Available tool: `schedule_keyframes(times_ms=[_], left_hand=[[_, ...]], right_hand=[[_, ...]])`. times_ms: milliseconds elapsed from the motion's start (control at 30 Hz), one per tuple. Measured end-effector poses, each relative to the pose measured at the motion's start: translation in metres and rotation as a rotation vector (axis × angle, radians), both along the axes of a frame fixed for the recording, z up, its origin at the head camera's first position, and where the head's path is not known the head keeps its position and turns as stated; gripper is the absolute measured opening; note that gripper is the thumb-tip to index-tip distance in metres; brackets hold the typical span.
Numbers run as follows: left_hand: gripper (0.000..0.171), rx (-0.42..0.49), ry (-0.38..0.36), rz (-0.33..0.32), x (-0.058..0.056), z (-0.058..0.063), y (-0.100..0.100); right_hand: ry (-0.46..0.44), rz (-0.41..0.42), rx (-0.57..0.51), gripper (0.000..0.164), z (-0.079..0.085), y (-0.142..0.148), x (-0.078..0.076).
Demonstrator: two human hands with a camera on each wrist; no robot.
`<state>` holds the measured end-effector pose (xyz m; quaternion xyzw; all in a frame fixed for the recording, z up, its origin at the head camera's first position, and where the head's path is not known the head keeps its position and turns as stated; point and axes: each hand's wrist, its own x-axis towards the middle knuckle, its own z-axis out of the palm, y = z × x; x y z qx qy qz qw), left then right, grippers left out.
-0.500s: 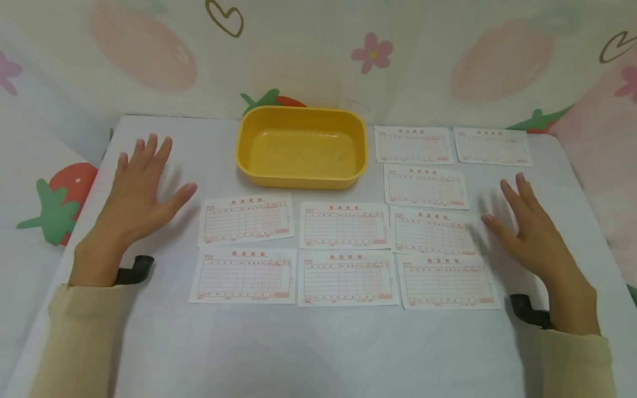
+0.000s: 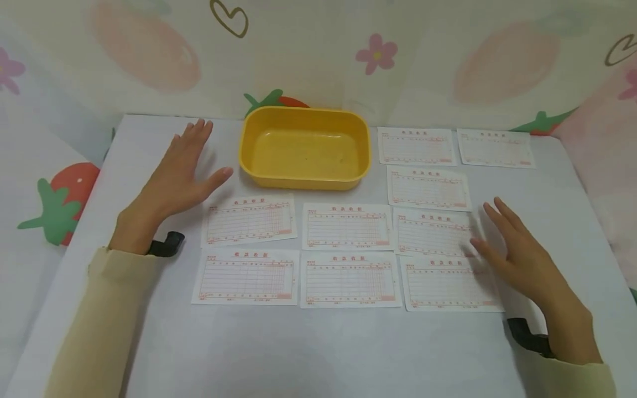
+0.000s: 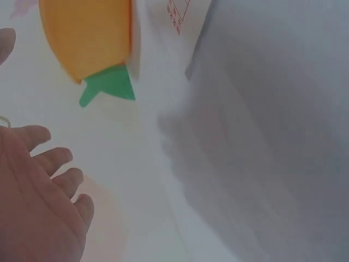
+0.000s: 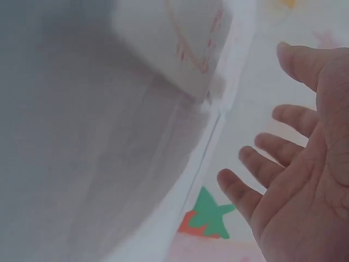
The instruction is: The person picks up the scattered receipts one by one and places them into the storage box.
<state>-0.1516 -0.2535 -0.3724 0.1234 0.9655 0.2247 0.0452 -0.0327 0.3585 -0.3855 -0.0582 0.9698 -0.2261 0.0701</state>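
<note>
My left hand [image 2: 176, 179] hovers left of the yellow plastic tub [image 2: 304, 183], fingers extended and thumb spread toward it, holding nothing. Just below its thumb lies a tilted receipt slip [image 2: 249, 222] with red print. My right hand [image 2: 522, 262] is over the right side of the table, fingers extended, with fingertips near the right edge of a receipt slip [image 2: 433, 233]. The bottom right slip [image 2: 450, 287] lies below those fingers. In the left wrist view the palm and fingers [image 3: 57, 161] show with nothing in them; the right wrist view shows the right palm bare too.
Several more slips lie flat in rows, among them a bottom left one [image 2: 246, 279], a middle one [image 2: 348, 281] and two at the back right, the outer one [image 2: 496, 148] near the table's edge. A strawberry-patterned cloth [image 2: 318, 50] hangs behind the white table [image 2: 298, 354].
My left hand has moved right and forward, closer to the tub. My right hand has come slightly nearer and to the left. The slips and tub stay put.
</note>
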Motion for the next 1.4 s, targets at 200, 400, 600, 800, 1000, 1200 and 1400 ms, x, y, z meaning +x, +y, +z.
schedule_keyframes(times_ms=[200,400,600,800,1000,1200,1400], left_hand=[[0.097,0.037,-0.006,-0.039,-0.015,-0.003,0.013],[0.097,0.051,-0.01,-0.068,-0.028,-0.002,0.03],[0.101,0.044,-0.031,-0.097,-0.039,0.003,0.039],[0.104,0.043,-0.066,-0.124,-0.048,0.001,0.047],[0.105,0.045,-0.088,-0.134,-0.051,-0.002,0.052],[0.105,0.054,-0.097,-0.127,-0.052,-0.005,0.052],[0.109,0.058,-0.107,-0.129,-0.051,-0.007,0.051]], right_hand=[[-0.016,-0.001,0.021,0.084,0.004,-0.008,0.014],[-0.007,-0.013,0.008,0.082,0.002,-0.013,0.03],[0.074,0.012,-0.041,0.08,-0.004,-0.017,0.041],[0.103,0.006,-0.029,0.081,-0.009,-0.017,0.052],[0.084,-0.023,0.003,0.086,-0.013,-0.017,0.059],[0.063,-0.074,0.066,0.093,-0.012,-0.018,0.063],[-0.03,-0.158,0.114,0.096,-0.012,-0.02,0.065]])
